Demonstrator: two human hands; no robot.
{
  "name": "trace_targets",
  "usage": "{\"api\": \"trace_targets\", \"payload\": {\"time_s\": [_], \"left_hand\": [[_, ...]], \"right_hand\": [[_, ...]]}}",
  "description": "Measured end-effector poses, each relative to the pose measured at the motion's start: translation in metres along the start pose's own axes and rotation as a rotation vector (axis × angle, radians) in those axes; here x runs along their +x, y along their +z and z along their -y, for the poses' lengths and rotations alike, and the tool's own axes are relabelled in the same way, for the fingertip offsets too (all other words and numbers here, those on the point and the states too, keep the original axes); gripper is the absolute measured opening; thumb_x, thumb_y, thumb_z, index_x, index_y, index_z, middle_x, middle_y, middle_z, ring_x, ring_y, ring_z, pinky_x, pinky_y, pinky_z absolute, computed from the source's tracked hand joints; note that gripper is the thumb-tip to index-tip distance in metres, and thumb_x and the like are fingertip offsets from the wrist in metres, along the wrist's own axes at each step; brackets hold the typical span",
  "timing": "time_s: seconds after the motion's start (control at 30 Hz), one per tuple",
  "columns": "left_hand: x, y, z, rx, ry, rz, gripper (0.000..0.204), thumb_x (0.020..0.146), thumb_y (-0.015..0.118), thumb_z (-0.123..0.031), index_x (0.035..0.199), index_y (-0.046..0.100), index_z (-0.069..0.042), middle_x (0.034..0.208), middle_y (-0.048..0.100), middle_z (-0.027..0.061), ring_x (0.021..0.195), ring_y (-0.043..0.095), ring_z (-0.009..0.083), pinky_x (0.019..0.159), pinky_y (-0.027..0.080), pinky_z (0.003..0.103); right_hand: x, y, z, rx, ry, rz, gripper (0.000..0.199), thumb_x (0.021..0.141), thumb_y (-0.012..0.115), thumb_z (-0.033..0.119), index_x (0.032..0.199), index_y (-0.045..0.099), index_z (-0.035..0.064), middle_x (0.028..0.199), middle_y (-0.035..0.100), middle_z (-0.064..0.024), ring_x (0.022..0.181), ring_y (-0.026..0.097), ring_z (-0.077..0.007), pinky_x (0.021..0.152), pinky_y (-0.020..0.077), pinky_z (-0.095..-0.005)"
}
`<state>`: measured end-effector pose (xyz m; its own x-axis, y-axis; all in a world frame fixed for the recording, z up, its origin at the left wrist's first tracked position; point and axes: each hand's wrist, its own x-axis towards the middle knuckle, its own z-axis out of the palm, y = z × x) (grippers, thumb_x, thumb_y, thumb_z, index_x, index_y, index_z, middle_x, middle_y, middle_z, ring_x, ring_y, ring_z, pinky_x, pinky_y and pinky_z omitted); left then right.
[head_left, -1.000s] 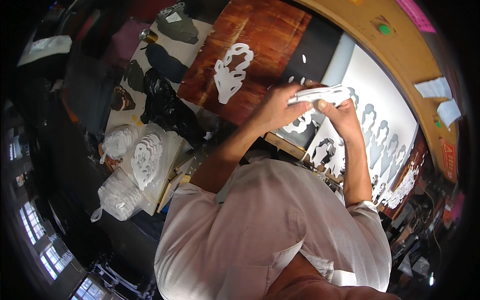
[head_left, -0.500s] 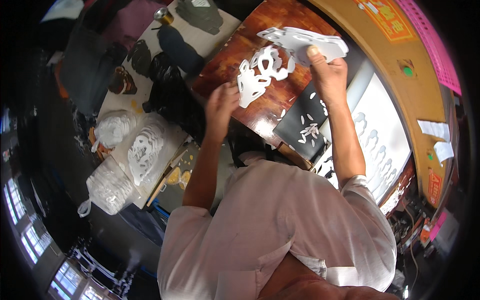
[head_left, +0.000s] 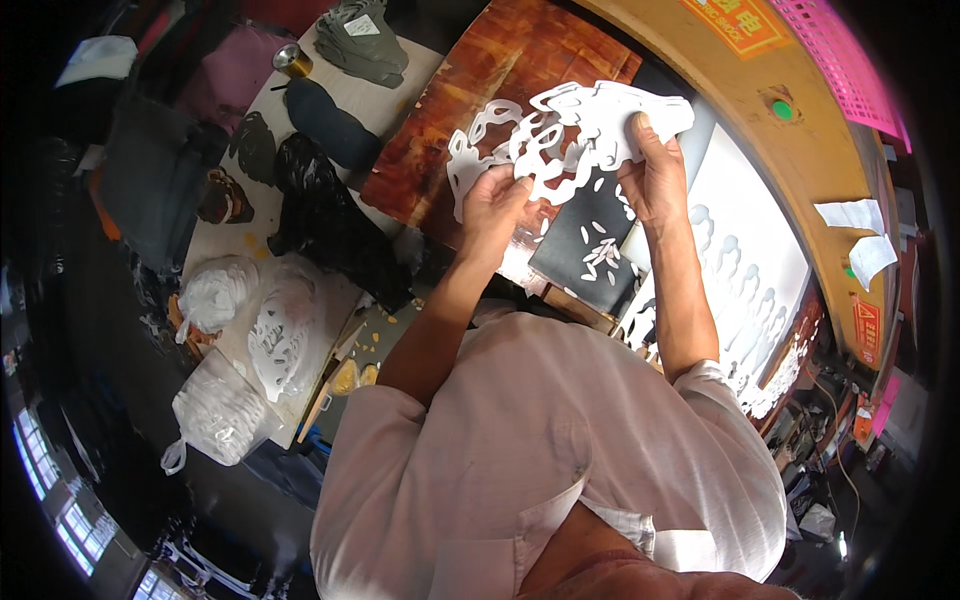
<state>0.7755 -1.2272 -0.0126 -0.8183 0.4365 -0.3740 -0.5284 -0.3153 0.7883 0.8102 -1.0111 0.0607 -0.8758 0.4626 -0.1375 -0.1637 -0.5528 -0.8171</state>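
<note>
Both my hands hold up a white sheet full of curved cut-out holes, above a reddish-brown board. My left hand pinches its lower left edge. My right hand grips its right side, thumb on top. Below the sheet lies a black pad with small white offcuts on it. A second white cut-out piece hangs at the sheet's left end.
A large white sheet with rows of cut shapes lies at the right. Piles of white cut pieces and a bag of them sit at the left. Black shaped pieces and a roll of tape lie further back.
My hands have raised the white sheet from over the right-hand sheet toward the reddish board and spread it out; my left hand let go, then took its lower edge again.
</note>
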Motion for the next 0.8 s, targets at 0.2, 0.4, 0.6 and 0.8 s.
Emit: {"api": "trace_targets", "payload": {"time_s": [0.2,0.4,0.6,0.8], "left_hand": [[0.017,-0.003,0.024,0.109,-0.098,-0.108,0.025,0.106,0.068,-0.024,0.113,0.064,0.0,0.102,0.066,0.0064,0.08,0.067,0.0138,0.072,0.065,0.032],[-0.02,-0.024,0.051,0.236,-0.324,0.148,0.03,0.108,0.064,-0.031,0.108,0.067,-0.001,0.091,0.066,0.0052,0.074,0.068,0.0146,0.068,0.063,0.032],[-0.056,-0.053,0.076,0.282,-0.374,0.031,0.028,0.106,0.065,-0.026,0.115,0.068,0.0,0.093,0.067,0.0051,0.076,0.067,0.0139,0.068,0.062,0.031],[-0.078,-0.071,0.072,0.558,0.284,-0.27,0.025,0.105,0.067,-0.017,0.122,0.064,0.001,0.101,0.068,0.0081,0.081,0.066,0.0146,0.072,0.058,0.032]], "right_hand": [[0.005,0.004,0.005,0.042,0.001,-0.124,0.031,0.107,0.065,0.015,0.133,0.06,0.0002,0.13,0.07,-0.0128,0.117,0.071,-0.025,0.1,0.0601,-0.0424],[0.048,0.034,0.012,-0.377,-0.152,-0.039,0.032,0.104,0.073,0.025,0.125,0.067,0.001,0.11,0.074,-0.0046,0.099,0.069,-0.0143,0.085,0.0571,-0.0336],[0.034,0.038,-0.064,-0.937,-0.336,0.448,0.035,0.103,0.073,0.026,0.136,0.071,0.0125,0.126,0.074,-0.0049,0.115,0.068,-0.022,0.106,0.0517,-0.0393],[-0.007,0.008,-0.165,-1.313,-0.494,0.725,0.068,0.068,0.079,0.001,0.134,0.07,0.0104,0.146,0.063,-0.0135,0.14,0.051,-0.0402,0.121,0.0416,-0.0478]]}}
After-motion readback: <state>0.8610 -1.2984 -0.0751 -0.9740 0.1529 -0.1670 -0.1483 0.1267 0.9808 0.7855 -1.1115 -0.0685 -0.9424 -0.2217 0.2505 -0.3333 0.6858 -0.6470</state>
